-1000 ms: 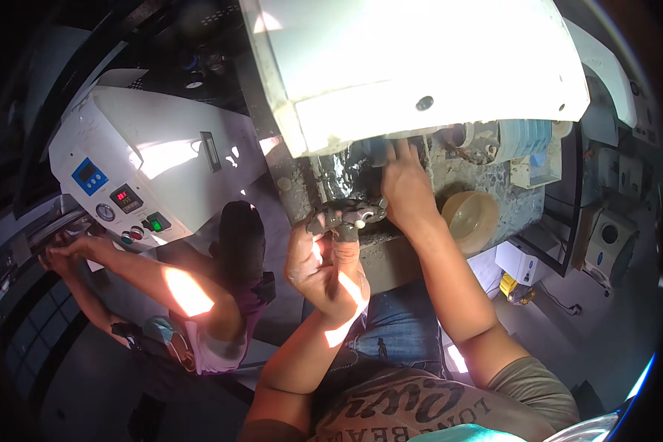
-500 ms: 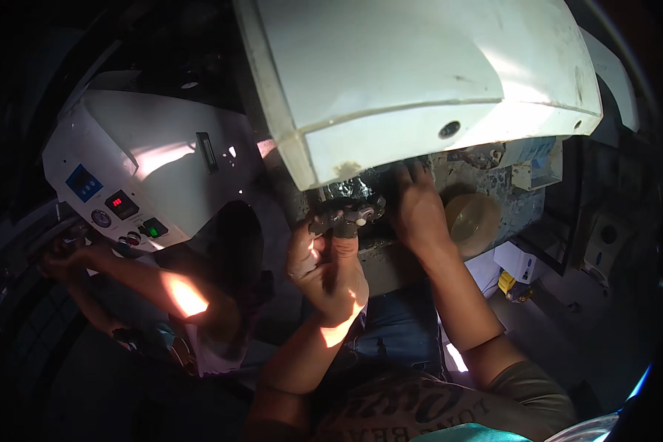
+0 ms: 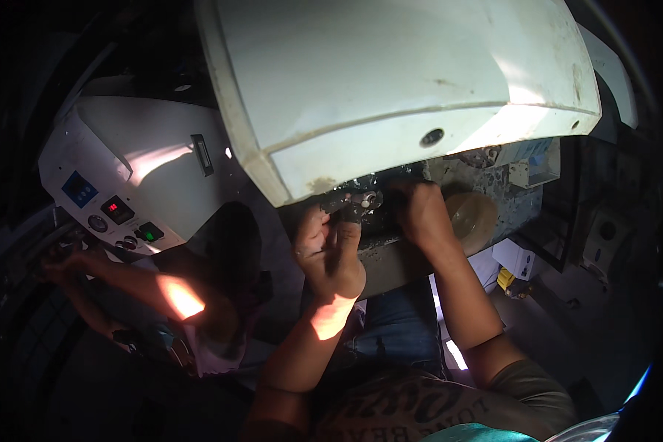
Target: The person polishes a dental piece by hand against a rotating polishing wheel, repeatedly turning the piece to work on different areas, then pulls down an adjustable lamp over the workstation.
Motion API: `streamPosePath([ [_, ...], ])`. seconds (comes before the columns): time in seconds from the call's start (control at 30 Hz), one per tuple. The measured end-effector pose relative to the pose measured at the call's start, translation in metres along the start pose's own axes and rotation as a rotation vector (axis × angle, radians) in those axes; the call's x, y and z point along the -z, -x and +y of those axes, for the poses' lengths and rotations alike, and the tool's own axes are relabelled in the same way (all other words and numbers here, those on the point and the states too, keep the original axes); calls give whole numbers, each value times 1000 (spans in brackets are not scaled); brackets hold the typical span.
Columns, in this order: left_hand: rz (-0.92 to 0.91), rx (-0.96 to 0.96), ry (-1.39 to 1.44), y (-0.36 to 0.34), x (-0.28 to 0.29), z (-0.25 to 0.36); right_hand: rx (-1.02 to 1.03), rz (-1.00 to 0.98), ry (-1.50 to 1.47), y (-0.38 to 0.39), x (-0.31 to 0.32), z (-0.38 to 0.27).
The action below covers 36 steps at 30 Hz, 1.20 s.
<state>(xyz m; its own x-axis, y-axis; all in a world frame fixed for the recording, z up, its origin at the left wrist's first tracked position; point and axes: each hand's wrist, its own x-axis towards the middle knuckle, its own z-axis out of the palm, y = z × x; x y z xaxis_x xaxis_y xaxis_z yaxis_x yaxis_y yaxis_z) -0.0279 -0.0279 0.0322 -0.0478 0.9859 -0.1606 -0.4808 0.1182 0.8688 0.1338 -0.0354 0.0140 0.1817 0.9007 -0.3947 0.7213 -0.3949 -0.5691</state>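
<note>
Plainly, in the head view, our left hand pinches a small ring-like piece between thumb and dark-coated fingers, near the front edge of a white machine hood. Our right hand is beside it, fingers bent into shadow; we cannot tell whether they grip anything. Just right of that hand we see a round bowl on the bench. Far left, another person's hands are near a second machine.

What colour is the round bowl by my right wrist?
The bowl looks tan; it shows best in the head view.
</note>
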Motion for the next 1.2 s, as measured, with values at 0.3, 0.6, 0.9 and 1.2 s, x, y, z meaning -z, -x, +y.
streamPosePath([
  [0.3, -94, -97, -557, -2, 11, -20, 70, 76, -656, 15, 28, -16],
  [0.6, -97, -54, -578, -2, 6, -32, 578, 219, -483, 12, 25, -17],
  [0.9, 46, 34, -459, -21, -1, -45, 155, 124, -428, -11, 19, -20],
  [1.2, 39, 72, -499, -23, 0, -43, 95, 176, -524, -10, 11, -24],
])
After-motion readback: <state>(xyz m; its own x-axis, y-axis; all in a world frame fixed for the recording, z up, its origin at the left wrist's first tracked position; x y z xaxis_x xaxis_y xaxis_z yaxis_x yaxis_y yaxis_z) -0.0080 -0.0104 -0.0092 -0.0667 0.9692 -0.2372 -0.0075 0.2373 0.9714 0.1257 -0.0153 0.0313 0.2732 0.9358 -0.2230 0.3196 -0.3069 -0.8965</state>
